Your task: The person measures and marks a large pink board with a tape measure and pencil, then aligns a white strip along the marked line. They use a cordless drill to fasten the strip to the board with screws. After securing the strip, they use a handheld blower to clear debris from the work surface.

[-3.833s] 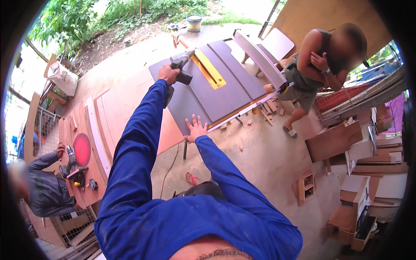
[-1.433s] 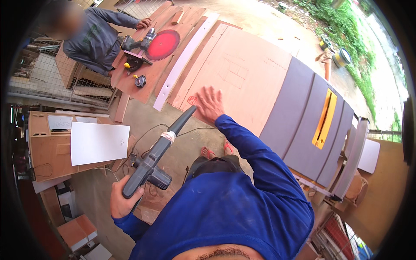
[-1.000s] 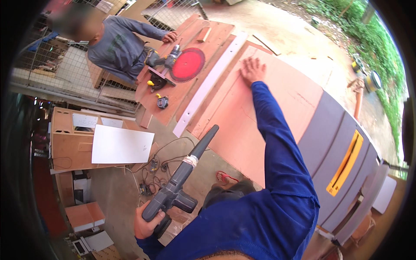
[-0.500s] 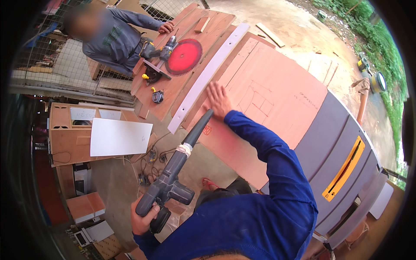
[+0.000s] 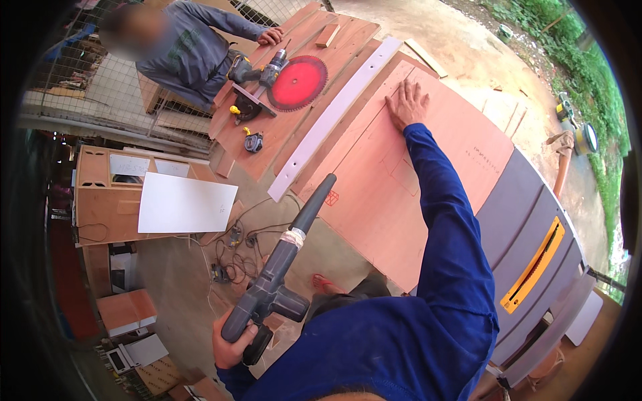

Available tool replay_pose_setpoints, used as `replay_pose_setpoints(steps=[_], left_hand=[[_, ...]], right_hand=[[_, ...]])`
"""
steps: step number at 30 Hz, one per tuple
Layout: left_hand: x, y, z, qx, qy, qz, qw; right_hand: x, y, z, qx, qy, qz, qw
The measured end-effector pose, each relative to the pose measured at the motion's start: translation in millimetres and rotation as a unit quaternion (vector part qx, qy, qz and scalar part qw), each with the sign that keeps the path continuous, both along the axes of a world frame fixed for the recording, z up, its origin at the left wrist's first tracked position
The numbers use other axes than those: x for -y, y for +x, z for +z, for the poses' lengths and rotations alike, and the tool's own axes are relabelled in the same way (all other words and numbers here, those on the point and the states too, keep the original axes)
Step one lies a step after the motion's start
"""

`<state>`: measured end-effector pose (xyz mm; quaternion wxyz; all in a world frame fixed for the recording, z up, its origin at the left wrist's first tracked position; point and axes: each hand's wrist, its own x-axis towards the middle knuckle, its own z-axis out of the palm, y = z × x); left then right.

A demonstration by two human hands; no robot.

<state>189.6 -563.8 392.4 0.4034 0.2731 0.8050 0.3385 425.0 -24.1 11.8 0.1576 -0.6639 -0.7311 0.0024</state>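
Note:
My left hand (image 5: 231, 339) is wrapped round the handle of a black cordless blower (image 5: 271, 284). The blower's long tapered nozzle points up towards the near left edge of a plywood sheet (image 5: 374, 224). Far up on that sheet, my right hand (image 5: 408, 107) lies flat with its fingers spread, close to a straight line along the wood. Red pencil drawings mark the sheet. Just left of it runs a pale strip with holes (image 5: 334, 120).
Across the boards a co-worker rests a hand (image 5: 271, 36) near a red circular saw blade (image 5: 299, 83), a drill (image 5: 273, 70) and a tape measure (image 5: 253, 142). A table saw (image 5: 531, 260) with a yellow insert stands right. Cables (image 5: 244, 250) lie on the floor.
My right hand has slid up and to the right over the plywood, from its left edge to the far part. The blower's nozzle has shifted slightly right, still in my left hand.

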Motion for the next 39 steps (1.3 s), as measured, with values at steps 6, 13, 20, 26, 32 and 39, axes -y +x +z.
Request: replay_pose_setpoints(steps=[6, 13, 20, 26, 32, 39], left_hand=[[10, -6, -12, -0.034, -0.006, -0.048, 0.998], [22, 3, -8, 0.012, -0.038, -0.021, 0.999], [27, 0, -13, -0.024, -0.020, -0.063, 0.998], [51, -3, -7, -0.021, -0.032, -0.041, 0.998], [65, -3, 6, -0.033, -0.040, -0.004, 0.999], [80, -1, 34, -0.050, -0.017, -0.013, 0.999]], right_hand=[[7, -7, 15, -0.005, -0.011, -0.006, 1.000], [22, -35, 4, -0.022, -0.072, 0.000, 0.997], [7, -19, 18, -0.038, -0.055, -0.046, 0.997], [40, -50, 4, 0.020, -0.039, -0.002, 0.999], [220, -132, -8, -0.034, 0.025, 0.278, 0.960], [342, -129, -2, -0.114, 0.007, 0.390, 0.914]])
